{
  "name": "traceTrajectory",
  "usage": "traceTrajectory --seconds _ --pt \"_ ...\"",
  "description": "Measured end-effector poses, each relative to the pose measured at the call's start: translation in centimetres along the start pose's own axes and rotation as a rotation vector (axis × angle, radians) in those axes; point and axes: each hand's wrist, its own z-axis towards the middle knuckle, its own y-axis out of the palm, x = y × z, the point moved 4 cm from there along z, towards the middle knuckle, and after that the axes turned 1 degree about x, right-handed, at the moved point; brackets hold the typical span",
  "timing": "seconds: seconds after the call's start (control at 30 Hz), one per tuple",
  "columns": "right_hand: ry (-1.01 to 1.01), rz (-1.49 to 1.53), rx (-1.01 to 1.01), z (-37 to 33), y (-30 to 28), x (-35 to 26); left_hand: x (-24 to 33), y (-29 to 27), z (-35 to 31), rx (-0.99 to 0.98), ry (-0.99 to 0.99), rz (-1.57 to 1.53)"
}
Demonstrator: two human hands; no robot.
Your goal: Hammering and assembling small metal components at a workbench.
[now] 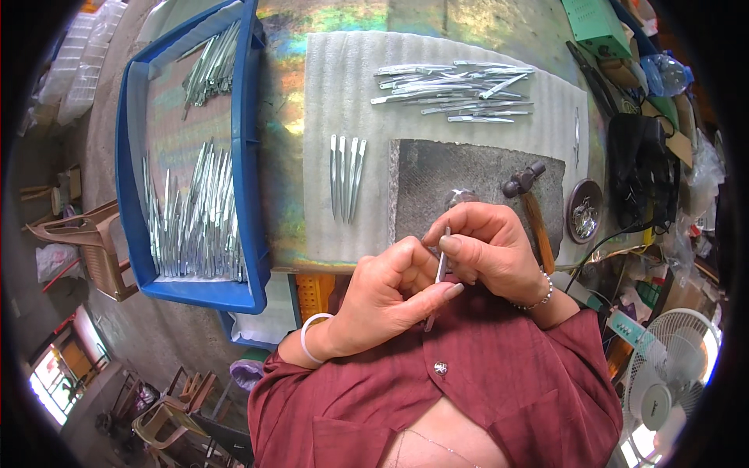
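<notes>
Close in front of my chest, my left hand (390, 292) and my right hand (491, 248) pinch one slim metal strip (442, 265) between them. The right thumb presses near its upper end, the left thumb near its lower part. Just beyond my fingers lies a dark grey slab (437, 173) on a white foam sheet (335, 86). A hammer (534, 210) with a wooden handle rests on the slab's right side. Several pointed metal strips (347, 179) with small holes stand in a row left of the slab. A loose pile of similar strips (452, 90) lies beyond it.
At the left, a blue tray (251, 156) holds two groups of metal strips (195, 218). A round dish (583, 210) of small shiny parts sits right of the slab. Farther right are a black bag-like object (636, 168), a plastic bottle (667, 74) and a fan (659, 398).
</notes>
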Motion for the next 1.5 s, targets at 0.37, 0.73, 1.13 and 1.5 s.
traceTrajectory --seconds 0.37,0.73,1.13,1.5 --pt "-0.021 0.017 0.003 0.0 -0.7 0.2 -0.7 0.4 0.6 -0.129 -0.110 -0.177" --pt "0.020 0.035 -0.035 0.2 -0.8 0.0 -0.9 0.2 0.8 -0.233 -0.128 -0.256" --pt "0.027 0.026 0.018 0.3 -1.0 0.4 -0.6 -0.3 0.6 -0.008 -0.006 0.022" --pt "0.029 -0.007 0.028 0.2 -1.1 0.7 0.8 -0.3 0.4 0.121 0.222 0.356"
